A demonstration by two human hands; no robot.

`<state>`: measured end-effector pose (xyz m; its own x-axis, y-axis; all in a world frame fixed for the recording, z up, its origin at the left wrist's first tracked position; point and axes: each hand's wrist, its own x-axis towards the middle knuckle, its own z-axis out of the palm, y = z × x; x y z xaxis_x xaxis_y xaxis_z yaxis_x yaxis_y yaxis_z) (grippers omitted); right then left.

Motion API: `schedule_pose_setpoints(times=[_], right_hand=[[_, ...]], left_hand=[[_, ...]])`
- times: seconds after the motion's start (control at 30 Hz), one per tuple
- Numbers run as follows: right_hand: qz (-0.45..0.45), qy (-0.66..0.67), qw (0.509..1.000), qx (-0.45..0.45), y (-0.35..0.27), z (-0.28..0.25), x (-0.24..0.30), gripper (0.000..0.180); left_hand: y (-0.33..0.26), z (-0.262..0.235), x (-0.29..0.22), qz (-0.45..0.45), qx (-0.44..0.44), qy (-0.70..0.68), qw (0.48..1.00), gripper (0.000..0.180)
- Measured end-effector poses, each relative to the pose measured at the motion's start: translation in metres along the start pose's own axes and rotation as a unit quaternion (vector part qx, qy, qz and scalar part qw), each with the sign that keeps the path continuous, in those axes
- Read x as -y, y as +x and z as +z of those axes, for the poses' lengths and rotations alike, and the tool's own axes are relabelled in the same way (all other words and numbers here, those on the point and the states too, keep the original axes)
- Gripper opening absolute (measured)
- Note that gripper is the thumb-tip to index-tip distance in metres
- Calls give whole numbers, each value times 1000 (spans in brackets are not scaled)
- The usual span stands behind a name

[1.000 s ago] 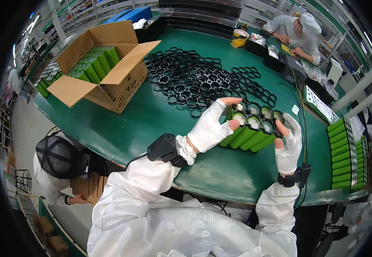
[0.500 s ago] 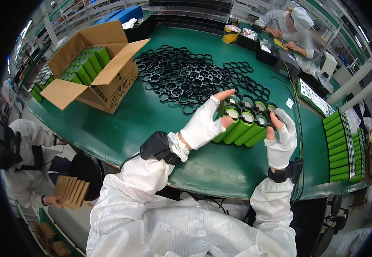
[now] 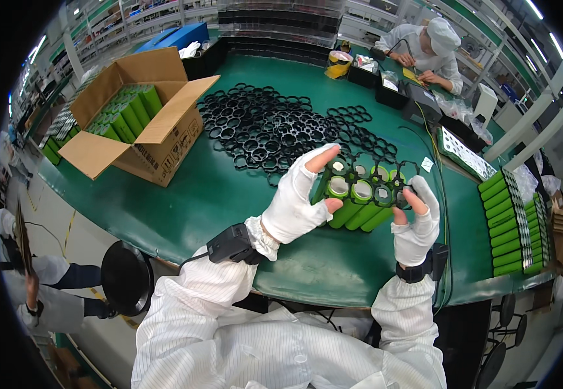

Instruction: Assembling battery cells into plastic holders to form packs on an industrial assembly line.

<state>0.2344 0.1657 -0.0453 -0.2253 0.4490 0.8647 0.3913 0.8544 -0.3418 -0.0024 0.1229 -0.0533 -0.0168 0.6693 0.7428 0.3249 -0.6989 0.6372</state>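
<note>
A block of green cylindrical battery cells (image 3: 358, 217) stands on the green table in front of me. Over the cell tops lies a black plastic cell holder (image 3: 373, 185) with round openings; pale cell ends show through several of them. My left hand (image 3: 291, 201), in a white fingerless glove, spans the holder's left end, thumb near and index finger far. At the right end, my right hand (image 3: 416, 227), gloved alike, has thumb and fingers on the near corner. Whether the holder is fully seated on the cells I cannot tell.
Loose black cell holders (image 3: 262, 126) lie heaped beyond my hands. An open cardboard box (image 3: 164, 152) of green cells stands left; stacked green cells (image 3: 505, 223) stand right. A cable (image 3: 446, 253) runs along the right side. One co-worker (image 3: 433, 58) sits across the table; another person is at left.
The holder has shifted and tilted over the cells, with both hands still at its ends. My view has moved slightly. The person at left has moved back, carrying a brown cardboard piece.
</note>
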Motion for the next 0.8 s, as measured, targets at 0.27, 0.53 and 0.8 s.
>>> schedule_pose_setpoints(times=[0.27, 0.53, 0.8], right_hand=[[-14, 31, 999, -11, 3, -1, 3, 45], [77, 402, 911, -53, -1, 3, 27, 38], [-4, 297, 943, 152, 29, 11, 42, 35]], left_hand=[[-4, -4, 1, -68, -4, -36, 997, 73], [6, -20, -8, -264, -96, -440, 853, 54], [7, -39, -20, -337, 151, -559, 742, 37]])
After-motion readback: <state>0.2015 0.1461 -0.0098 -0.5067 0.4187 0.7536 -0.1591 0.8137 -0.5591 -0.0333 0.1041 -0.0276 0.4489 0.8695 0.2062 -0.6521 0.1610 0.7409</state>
